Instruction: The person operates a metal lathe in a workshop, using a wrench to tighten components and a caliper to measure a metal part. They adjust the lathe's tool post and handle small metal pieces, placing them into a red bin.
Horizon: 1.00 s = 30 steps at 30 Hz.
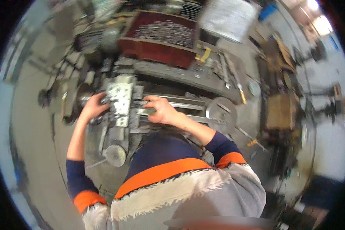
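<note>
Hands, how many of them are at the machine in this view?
2: the left hand is at the left side of the pale plate; the right hand is right of it, by the metal bars. No others show there.

The sweater (pixel 157 205) is banded: navy at the waist, then a bright orange stripe, then cream with jagged, fringe-like edges, then light grey. Its sleeves (pixel 223 146) repeat the navy and orange. The flat metal plate (pixel 120 96) is silvery white, dotted with dark spots. A dark red bin (pixel 157 53) is speckled inside with silver-grey pieces (pixel 165 32). A crinkled sheet (pixel 228 17) shines silver; a slim handle (pixel 242 97) is yellow-orange; the floor (pixel 32 130) is dull greyish green.
</note>
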{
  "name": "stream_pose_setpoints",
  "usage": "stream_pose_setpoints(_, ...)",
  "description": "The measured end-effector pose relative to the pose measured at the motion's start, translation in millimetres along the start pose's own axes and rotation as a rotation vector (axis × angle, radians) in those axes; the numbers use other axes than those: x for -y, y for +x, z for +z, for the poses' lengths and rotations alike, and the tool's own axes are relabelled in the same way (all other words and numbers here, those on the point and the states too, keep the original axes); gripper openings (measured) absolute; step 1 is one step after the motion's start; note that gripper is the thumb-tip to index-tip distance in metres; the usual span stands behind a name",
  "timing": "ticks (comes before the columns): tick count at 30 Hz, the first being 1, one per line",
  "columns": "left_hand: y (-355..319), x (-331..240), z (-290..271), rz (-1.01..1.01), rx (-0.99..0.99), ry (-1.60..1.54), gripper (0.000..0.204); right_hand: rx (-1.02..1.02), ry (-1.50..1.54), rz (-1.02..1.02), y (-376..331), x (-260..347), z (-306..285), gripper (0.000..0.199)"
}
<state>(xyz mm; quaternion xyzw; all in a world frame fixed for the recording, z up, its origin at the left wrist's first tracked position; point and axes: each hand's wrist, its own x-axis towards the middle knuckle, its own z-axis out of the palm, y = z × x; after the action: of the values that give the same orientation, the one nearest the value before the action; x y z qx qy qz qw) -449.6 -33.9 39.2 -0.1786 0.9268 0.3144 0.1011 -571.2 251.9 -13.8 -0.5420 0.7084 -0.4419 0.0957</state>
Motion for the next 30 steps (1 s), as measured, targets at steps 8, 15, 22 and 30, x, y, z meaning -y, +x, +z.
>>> stream_pose_setpoints(8, 13, 17, 8, 0.051, 0.009, -0.057, 0.058, -0.070, -0.758, 0.619, -191, -61, -174, 0.023)
stream_pose_setpoints(15, -2, 0, -4, 0.046, 0.035, 0.268, 0.068, 0.223, -1.009, 0.176, -232, -115, -181, 0.012)
stream_pose_setpoints(22, 4, -23, -16, 0.134, 0.145, 0.515, 0.066, -0.267, 0.294, 0.962, -227, -89, -195, 0.024)
stream_pose_setpoints(30, 5, -35, -16, 0.212, 0.163, 0.745, 0.048, -0.127, 0.716, 0.603, -98, -33, -104, 0.026)
